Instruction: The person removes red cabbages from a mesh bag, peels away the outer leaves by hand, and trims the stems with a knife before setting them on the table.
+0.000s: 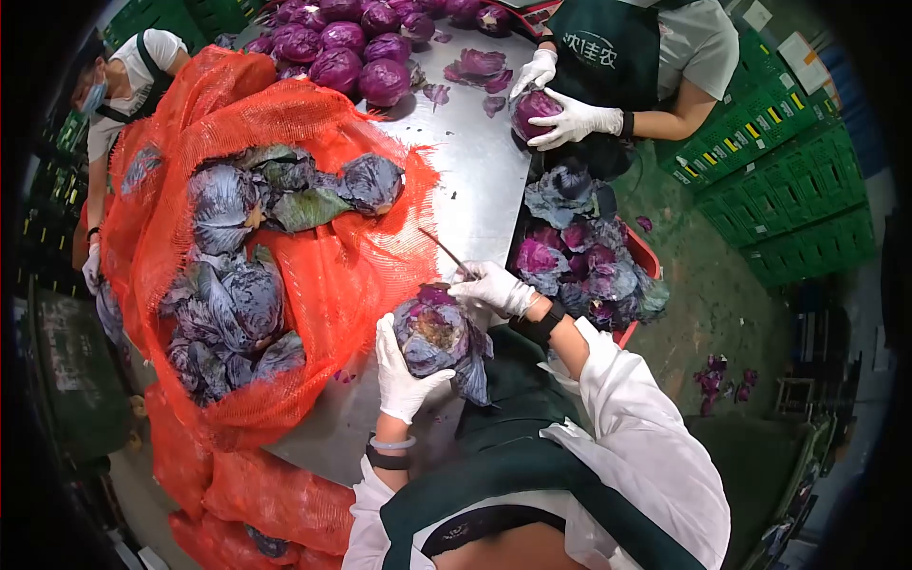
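Across the chest of a co-worker's dark green apron (603, 47) runs pale lettering in Chinese characters; the last two look like 佳农, though the curve and folds make me unsure. Yellow and white labels dot the stacked green crates (788, 218) on the right, too small to read. So is the faint lettering at the wearer's dark neckline (470, 532).

The surface is a shiny metal table (480, 180), with scraps lying on it. Over its near end, the half-trimmed cabbage (429, 332) sits in the gloved left hand (404, 380), fingers and thumb spread around its side and underside. The gloved right hand (499, 288) has its fingers closed on a thin knife (442, 249), beside the cabbage's upper edge, blade angled up and away.

An open orange-red mesh sack (223, 100) of leafy cabbages sprawls to the left; glossy purple heads (342, 47) are heaped at the far end. The co-worker's gloved hands (565, 119) hold another purple head (534, 114). Below them, a red tub (643, 252) brims with leaves. More filled sacks (275, 494) lie low at left, a masked person (152, 71) stands beyond, and purple scraps (722, 380) litter the greenish floor (703, 294).
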{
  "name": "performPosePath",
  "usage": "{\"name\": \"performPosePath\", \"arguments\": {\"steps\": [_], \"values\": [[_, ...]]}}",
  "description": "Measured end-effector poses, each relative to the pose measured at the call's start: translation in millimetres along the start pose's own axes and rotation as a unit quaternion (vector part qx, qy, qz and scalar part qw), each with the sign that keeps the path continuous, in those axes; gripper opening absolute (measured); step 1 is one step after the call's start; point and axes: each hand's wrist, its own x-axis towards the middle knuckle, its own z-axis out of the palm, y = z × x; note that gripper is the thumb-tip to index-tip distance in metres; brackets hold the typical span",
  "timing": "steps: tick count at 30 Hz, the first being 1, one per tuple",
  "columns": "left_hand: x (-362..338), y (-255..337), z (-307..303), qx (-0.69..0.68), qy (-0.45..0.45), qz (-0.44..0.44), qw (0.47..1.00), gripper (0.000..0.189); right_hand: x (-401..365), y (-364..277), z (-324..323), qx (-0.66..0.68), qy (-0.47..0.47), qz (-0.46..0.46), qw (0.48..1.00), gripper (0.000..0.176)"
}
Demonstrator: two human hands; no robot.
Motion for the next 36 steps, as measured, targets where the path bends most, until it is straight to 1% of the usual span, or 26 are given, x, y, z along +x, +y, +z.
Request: {"name": "performPosePath", "arguments": {"steps": [1,3,4,5,6,8,9,10,11,12,13,14,16,18,19,20,22,24,26,27,30,31,32,33,34,36], "values": [[-1,-3,-3,-0.028,-0.009,-0.007,1.000,0.123,0,4,1,0.001,-0.004,0.000,1.000,0.017],[-6,-5,-2,-0.052,-0.005,-0.018,0.998,0.121,-3,15,7,0.068,0.085,-0.005,0.994,0.023],[-9,-6,4,-0.245,0.021,-0.074,0.966,0.117,-8,18,9,0.064,0.027,0.021,0.997,0.031],[-14,-10,9,-0.429,0.054,-0.121,0.894,0.112,-10,33,11,0.090,-0.005,0.053,0.994,0.032],[-20,-18,13,-0.479,0.007,-0.133,0.868,0.107,-10,46,16,0.110,-0.045,0.084,0.989,0.033],[-29,-30,20,-0.492,0.055,-0.117,0.861,0.100,-26,20,31,0.077,-0.045,0.097,0.991,0.035],[-36,-46,24,-0.457,0.061,-0.107,0.881,0.095,-19,43,34,0.103,-0.021,0.103,0.989,0.034],[-45,-57,23,-0.414,0.087,-0.104,0.900,0.091,-23,22,37,0.103,-0.089,0.104,0.985,0.037],[-55,-28,6,-0.500,0.123,-0.137,0.846,0.083,-36,-10,59,0.074,-0.047,0.111,0.990,0.034],[-62,-9,-23,-0.461,0.146,-0.104,0.869,0.078,-40,-22,82,0.096,-0.089,-0.045,0.990,0.026],[-75,-11,-31,-0.531,0.163,-0.100,0.825,0.072,-33,-25,83,0.032,-0.138,0.033,0.989,0.030],[-86,-9,-35,-0.630,0.179,0.003,0.756,0.071,-46,-49,105,-0.016,-0.134,0.054,0.989,0.035],[-139,10,-47,-0.744,0.250,0.003,0.620,0.067,-19,-32,136,-0.066,-0.258,-0.060,0.962,0.041],[-200,67,-83,-0.799,0.367,-0.079,0.470,0.063,-15,-34,183,-0.081,-0.368,-0.066,0.924,0.042],[-221,-13,-45,-0.747,0.399,0.067,0.528,0.062,-31,-46,216,-0.037,-0.462,-0.049,0.885,0.040],[-237,15,-50,-0.841,0.399,0.173,0.322,0.067,-44,-52,247,0.026,-0.460,-0.046,0.886,0.043],[-306,66,-67,-0.670,0.513,0.243,0.478,0.072,-49,-50,288,-0.078,-0.556,-0.032,0.827,0.044],[-375,117,-83,-0.545,0.581,0.362,0.485,0.074,-77,-54,321,-0.140,-0.569,-0.030,0.809,0.040],[-465,179,-88,-0.316,0.807,0.316,0.385,0.061,-73,-39,344,-0.158,-0.608,-0.008,0.778,0.039],[-504,237,-92,-0.204,0.841,0.335,0.372,0.064,-73,-34,352,-0.158,-0.628,-0.005,0.762,0.037],[-616,427,-72,0.110,0.771,0.443,0.445,0.074,-90,-31,372,-0.190,-0.656,-0.022,0.730,0.037],[-639,478,-54,0.171,0.738,0.461,0.463,0.077,-90,-28,380,-0.206,-0.659,-0.043,0.722,0.039],[-657,526,-30,0.247,0.727,0.443,0.463,0.084,-86,-23,389,-0.210,-0.670,-0.039,0.711,0.042],[-662,561,-8,0.242,0.682,0.456,0.518,0.084,-88,-21,396,-0.200,-0.677,-0.050,0.706,0.043],[-661,581,8,0.298,0.718,0.426,0.463,0.083,-88,-17,402,-0.187,-0.683,-0.059,0.704,0.045],[-647,589,30,0.268,0.741,0.405,0.463,0.079,-97,-9,411,-0.183,-0.694,-0.045,0.695,0.046]]}}
